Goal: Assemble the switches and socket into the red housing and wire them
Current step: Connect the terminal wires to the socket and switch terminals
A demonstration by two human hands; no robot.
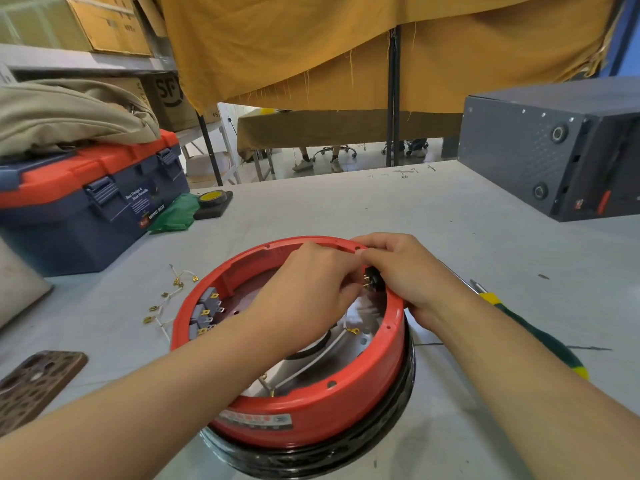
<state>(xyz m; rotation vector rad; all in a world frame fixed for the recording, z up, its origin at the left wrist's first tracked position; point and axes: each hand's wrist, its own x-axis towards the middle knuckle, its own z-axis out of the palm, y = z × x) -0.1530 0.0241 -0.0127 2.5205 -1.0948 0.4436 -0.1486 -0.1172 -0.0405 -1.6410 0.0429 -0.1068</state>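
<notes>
Red round housing (311, 414) sits on the grey bench (450, 237), both hands crowding its far rim. Left hand (308, 292) pinches a wire, right hand (401, 268) grips the black socket (374, 278); loose brass-tipped wires (166, 299) left of it.

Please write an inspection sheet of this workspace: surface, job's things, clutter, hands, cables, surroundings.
Surface: grey table, marked.
Job's things: red housing on a black base; grey switches on its left inner wall; black socket at the right rim.
Clutter: toolbox, tape roll, phone case, screwdriver.
Hands: left hand reaches inside toward the socket; right hand grips rim and socket.
Cables: loose terminal wires left of the housing.
Surroundings: dark metal case, yellow cloth.
</notes>
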